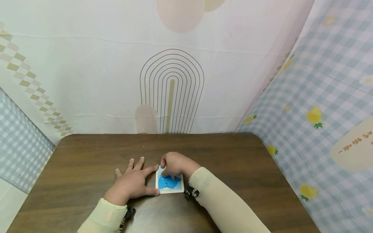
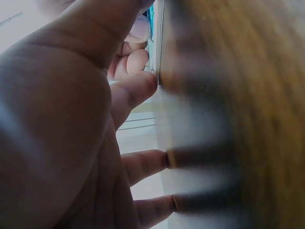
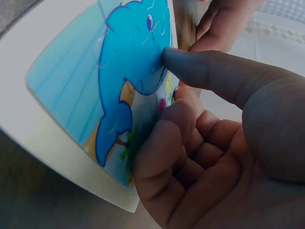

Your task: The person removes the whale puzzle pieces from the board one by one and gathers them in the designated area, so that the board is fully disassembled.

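A small square jigsaw puzzle (image 1: 170, 184) with a pale border lies flat on the table, showing a blue whale-like animal (image 3: 133, 47). At its left side my left hand (image 1: 131, 184) is spread on the tabletop. The left thumb touches the lower left corner and the index finger the upper left corner. Over the puzzle's upper part, my right hand (image 1: 176, 163) has its fingers curled, and its thumb (image 3: 190, 64) presses on the blue animal. Close to the puzzle's edge are the curled right fingers (image 3: 159, 157), which hide part of the picture.
The brown wooden table (image 1: 233, 161) extends around the puzzle. Behind it hangs a white patterned cloth (image 1: 102, 81), and a blue checked cloth (image 1: 291, 123) with yellow fruit hangs at the right. Each wrist wears a dark strap (image 1: 190, 192).
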